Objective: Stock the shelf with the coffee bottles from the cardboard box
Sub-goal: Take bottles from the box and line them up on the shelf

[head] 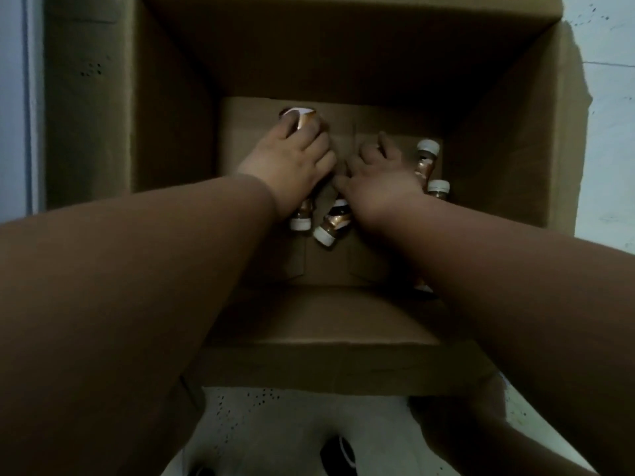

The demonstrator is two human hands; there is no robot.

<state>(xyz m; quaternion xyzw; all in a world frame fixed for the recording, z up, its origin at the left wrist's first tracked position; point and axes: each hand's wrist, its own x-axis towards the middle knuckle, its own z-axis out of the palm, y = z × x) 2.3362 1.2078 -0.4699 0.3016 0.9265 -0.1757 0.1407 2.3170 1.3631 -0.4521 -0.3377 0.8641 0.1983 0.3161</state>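
Observation:
I look down into an open cardboard box [343, 314] with both hands inside it. My left hand [292, 159] curls its fingers over a lying coffee bottle [299, 114]; the bottle's white and copper end shows past my fingertips. A white cap [300, 224] sticks out under that wrist, and I cannot tell whether it belongs to the same bottle. My right hand [378, 182] lies over a second bottle [328, 228], fingers bent around it, with the capped neck poking out by the thumb. Two more white-capped bottles [427, 151] [438, 187] stand at the right wall.
The box walls are tall and the bottom is in shadow. A bit of another bottle [423, 287] peeks from under my right forearm. A pale speckled floor [275, 417] shows below the near flap, and a dark object [338, 450] lies on it.

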